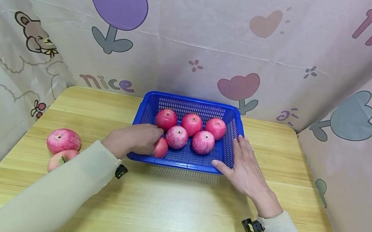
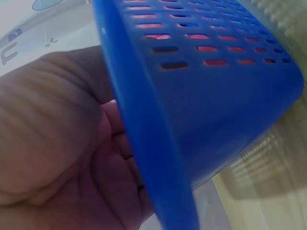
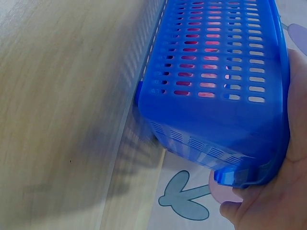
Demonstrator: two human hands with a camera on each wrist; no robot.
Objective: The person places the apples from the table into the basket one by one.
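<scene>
A blue plastic basket (image 1: pixel 186 166) with slotted walls holds several red apples, two of them pale-streaked. My left hand (image 1: pixel 142 138) reaches over the basket's left rim and grips a red apple (image 1: pixel 161 148) at the front left corner, beside a streaked apple (image 1: pixel 177 137). In the left wrist view, the basket's wall (image 2: pixel 206 110) hides the fingertips and the apple. My right hand (image 1: pixel 246 167) rests on the right rim, fingers extended along it and thumb over the front corner. From the right wrist, its palm (image 3: pixel 273 206) shows against the basket's rim.
Two more apples lie on the wooden table at the left: a streaked one (image 1: pixel 64 141) and a paler one (image 1: pixel 63 159), partly covered by the left sleeve (image 1: pixel 58 189). A printed curtain (image 1: pixel 191 25) hangs behind the table and along both sides.
</scene>
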